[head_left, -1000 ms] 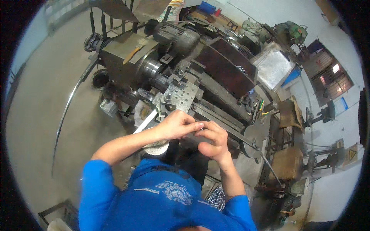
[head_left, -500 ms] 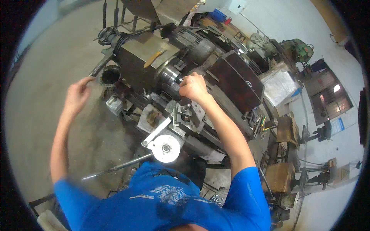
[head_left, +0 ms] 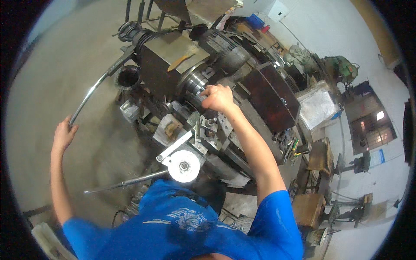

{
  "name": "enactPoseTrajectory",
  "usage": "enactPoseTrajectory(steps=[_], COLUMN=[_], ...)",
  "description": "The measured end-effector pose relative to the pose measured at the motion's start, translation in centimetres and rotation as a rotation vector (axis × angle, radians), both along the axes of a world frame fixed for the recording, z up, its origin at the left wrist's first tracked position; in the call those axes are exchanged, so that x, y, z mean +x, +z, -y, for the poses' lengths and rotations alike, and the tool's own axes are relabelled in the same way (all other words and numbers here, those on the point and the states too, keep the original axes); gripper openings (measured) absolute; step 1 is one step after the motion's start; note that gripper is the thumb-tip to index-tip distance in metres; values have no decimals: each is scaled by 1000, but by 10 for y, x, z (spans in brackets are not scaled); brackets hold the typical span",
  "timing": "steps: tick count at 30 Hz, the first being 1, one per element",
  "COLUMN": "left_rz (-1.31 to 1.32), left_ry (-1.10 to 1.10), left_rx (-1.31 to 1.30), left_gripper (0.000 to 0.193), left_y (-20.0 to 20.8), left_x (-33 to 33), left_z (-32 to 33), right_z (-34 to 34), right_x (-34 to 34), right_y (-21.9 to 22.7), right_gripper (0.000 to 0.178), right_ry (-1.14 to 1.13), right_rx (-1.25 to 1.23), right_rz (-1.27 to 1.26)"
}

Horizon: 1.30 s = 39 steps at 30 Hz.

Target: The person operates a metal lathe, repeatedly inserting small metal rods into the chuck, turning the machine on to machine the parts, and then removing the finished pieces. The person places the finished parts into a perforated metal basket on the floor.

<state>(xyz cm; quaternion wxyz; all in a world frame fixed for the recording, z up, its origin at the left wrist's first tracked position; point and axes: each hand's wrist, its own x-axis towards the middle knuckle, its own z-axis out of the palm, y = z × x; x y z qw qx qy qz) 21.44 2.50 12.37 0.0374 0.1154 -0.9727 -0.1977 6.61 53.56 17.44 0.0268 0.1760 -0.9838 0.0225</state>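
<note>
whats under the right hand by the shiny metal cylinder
Just left of the right hand, part of the shiny metal cylinder shows. What lies directly beneath the hand, and anything its fingers may pinch, is covered and cannot be seen.

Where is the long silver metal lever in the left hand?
On the head view's left, the lever slants from the left hand up toward the boxy grey metal housing, passing left of the hollow black cylinder.
</note>
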Motion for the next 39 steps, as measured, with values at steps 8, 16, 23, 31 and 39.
enactPoseTrajectory(steps=[8,16,23,31,39], left_rz=[-30,-228,-258,-649,13], left_ry=[-17,-238,-118,-46,-308], left_rx=[-250,-690,-786,-208,209], left_gripper=[19,17,12,31,37], left_y=[-25,-46,-79,-43,-232], left_x=[-26,-112,-193,-175,-199], left_z=[19,164,268,119,-87], right_z=[7,12,19,-25,-156], right_x=[3,4,-5,67,231], right_y=[12,17,24,74,53], right_gripper=[45,42,40,45,45], right_ry=[81,56,3,64,-439], right_rx=[54,-9,-8,-193,-191], right_rz=[61,57,105,-229,-226])
